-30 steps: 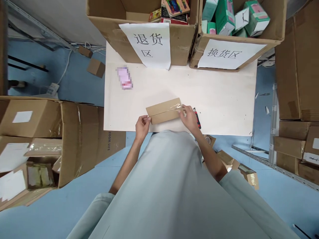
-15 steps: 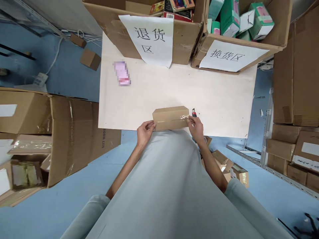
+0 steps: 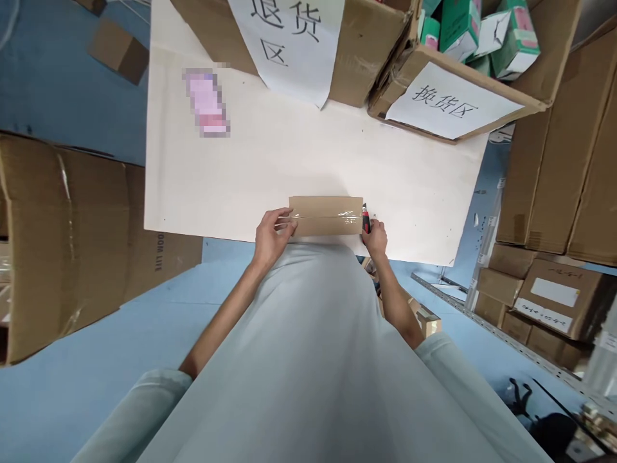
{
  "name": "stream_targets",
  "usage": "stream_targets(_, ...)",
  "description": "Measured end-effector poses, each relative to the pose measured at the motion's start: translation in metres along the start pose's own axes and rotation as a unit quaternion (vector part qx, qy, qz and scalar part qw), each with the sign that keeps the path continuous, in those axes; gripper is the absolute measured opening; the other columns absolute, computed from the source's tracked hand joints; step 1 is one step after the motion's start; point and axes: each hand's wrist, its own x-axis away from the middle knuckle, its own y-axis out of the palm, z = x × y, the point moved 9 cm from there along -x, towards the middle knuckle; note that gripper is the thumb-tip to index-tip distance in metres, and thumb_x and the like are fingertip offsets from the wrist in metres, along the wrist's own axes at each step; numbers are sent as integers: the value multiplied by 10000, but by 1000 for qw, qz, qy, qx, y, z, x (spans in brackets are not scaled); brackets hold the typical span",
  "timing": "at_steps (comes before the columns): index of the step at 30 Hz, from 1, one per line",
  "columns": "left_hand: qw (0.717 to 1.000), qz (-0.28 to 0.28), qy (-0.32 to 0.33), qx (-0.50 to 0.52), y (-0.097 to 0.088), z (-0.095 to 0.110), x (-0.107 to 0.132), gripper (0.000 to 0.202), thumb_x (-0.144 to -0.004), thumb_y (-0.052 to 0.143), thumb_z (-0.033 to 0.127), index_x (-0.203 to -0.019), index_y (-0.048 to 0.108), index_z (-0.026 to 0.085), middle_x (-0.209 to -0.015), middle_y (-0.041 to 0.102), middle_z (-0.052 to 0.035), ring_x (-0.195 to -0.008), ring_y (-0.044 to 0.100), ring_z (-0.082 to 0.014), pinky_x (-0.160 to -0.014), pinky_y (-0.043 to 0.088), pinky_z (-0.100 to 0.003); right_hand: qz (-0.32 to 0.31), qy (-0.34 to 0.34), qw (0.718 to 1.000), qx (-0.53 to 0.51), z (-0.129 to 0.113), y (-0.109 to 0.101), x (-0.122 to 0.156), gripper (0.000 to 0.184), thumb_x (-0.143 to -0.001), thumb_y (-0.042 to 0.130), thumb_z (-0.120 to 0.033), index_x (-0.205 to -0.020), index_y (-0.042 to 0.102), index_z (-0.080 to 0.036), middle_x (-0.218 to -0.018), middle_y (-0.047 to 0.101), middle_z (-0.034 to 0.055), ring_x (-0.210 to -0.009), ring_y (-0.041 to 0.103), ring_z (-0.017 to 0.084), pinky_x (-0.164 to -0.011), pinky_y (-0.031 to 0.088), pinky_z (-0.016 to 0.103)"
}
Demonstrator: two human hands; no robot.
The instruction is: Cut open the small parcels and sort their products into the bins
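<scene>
A small, long cardboard box [image 3: 326, 217] with clear tape along its top seam lies at the near edge of the white table. At its left end is my left hand [image 3: 274, 239], thumb and fingers closed on the corner. My right hand [image 3: 376, 239] is at the right end, its thumb and fingers around the lower part of a red and black utility knife [image 3: 366, 218]. The knife lies beside the box, blade end pointing away from me. Its lower end is partly hidden by the fingers.
Two big open cartons with paper signs stand at the back, the left carton [image 3: 359, 61] and the right carton [image 3: 482, 132] with green boxes. A blurred pink item [image 3: 207, 106] lies on the table [image 3: 231, 173]. Large cartons [image 3: 101, 238] stand left, stacked boxes [image 3: 544, 296] right.
The box has turned so its taped seam faces up. My right fingers have left the box end and moved to the utility knife. The whole view has shifted.
</scene>
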Motion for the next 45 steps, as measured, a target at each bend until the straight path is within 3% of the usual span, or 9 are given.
stream_targets(4,1000,-12,13,5,1,4,-1,414,-1007,754,509,-1327,811,252,-1310,710,-100,-1134,780,-265,-1051,697,-461,-16,-25,999,-43,0,-4,-7,470,-868,750,-392,-1292,728,-191,-1223,808,155,-1104,755,333,-1091,597,502)
stream_targets(8,1000,-15,7,9,4,0,-2,386,-1012,762,488,-1315,824,258,-1294,703,-99,-1142,767,-265,-995,707,-434,-10,-87,985,-151,-13,-43,-15,489,-910,679,-497,-1310,715,-218,-1035,797,54,-920,742,257,-956,641,428)
stream_targets(11,1000,-13,7,19,8,0,-2,331,-1009,773,419,-1297,829,267,-1277,707,-85,-1109,770,-237,-998,700,-416,-13,-168,966,-193,-45,-87,-5,489,-1044,572,-624,-1322,696,-241,-1030,762,29,-766,716,194,-805,645,367)
stream_targets(15,999,-22,8,36,19,-1,-4,297,-985,804,319,-1279,836,287,-1239,716,-72,-1091,769,-220,-1000,697,-407,-30,-288,955,-62,-117,-127,36,581,-1164,452,-713,-1392,716,-248,-1064,796,54,-857,768,218,-840,634,349)
stream_targets(18,999,-30,5,42,24,-4,-9,298,-977,820,311,-1273,835,284,-1247,725,-74,-1097,761,-222,-1000,700,-405,-86,-410,903,88,-181,-117,81,593,-1223,359,-602,-1623,636,-262,-1416,785,112,-1215,756,280,-988,614,372)
stream_targets(23,998,-46,3,46,27,-5,-13,332,-955,817,256,-1286,832,258,-1283,723,-84,-1110,760,-228,-982,705,-396,-194,-425,820,330,-225,-62,116,571,-1257,317,-404,-1803,457,-311,-1358,797,114,-1106,757,284,-814,515,317)
stream_targets(28,998,-44,5,51,28,-4,-13,319,-952,812,213,-1268,840,248,-1298,723,-92,-1118,757,-233,-978,705,-396,-203,-419,792,395,-233,-43,115,575,-1258,315,-395,-1817,428,-319,-1392,774,144,-1091,752,297,-823,475,333)
stream_targets(39,997,-39,20,59,31,-5,-16,332,-953,806,204,-1279,845,252,-1269,724,-86,-1074,755,-219,-980,695,-387,-201,-417,773,434,-231,-35,112,591,-1256,280,-379,-1833,383,-302,-1476,728,176,-1179,744,325,-900,530,375)
stream_targets(45,997,-41,22,60,32,-8,-19,341,-957,793,217,-1293,839,246,-1278,716,-91,-1060,749,-213,-986,684,-385,-202,-417,736,493,-239,-33,119,735,-1157,332,-95,-1865,259,-279,-1570,671,214,-1230,737,326,-943,571,396)
